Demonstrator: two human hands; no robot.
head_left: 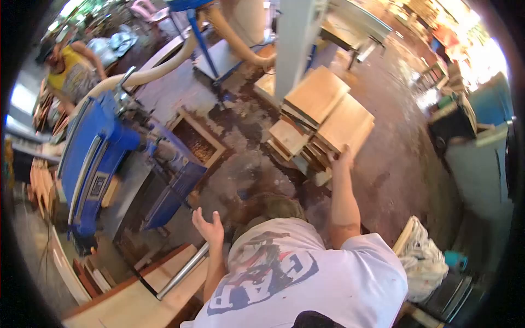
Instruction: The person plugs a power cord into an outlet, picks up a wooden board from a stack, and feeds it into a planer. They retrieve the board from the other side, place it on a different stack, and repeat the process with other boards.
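My right hand [342, 158] is at the near edge of a light wooden board [348, 124] on a stack, its fingers curled against the wood. Beside that board, further back, lies another light board [317, 95]. Smaller wood pieces [289, 136] are piled under and left of them. My left hand [209, 225] is raised over the floor with thumb and fingers apart, holding nothing, to the right of a blue machine [98, 169].
A wooden box [199, 139] with chips stands on the floor beyond the machine. A grey post [292, 49] rises behind the stack. A metal bar [183, 273] crosses a wooden surface [126, 300] at the lower left. A person [71, 68] is at the upper left.
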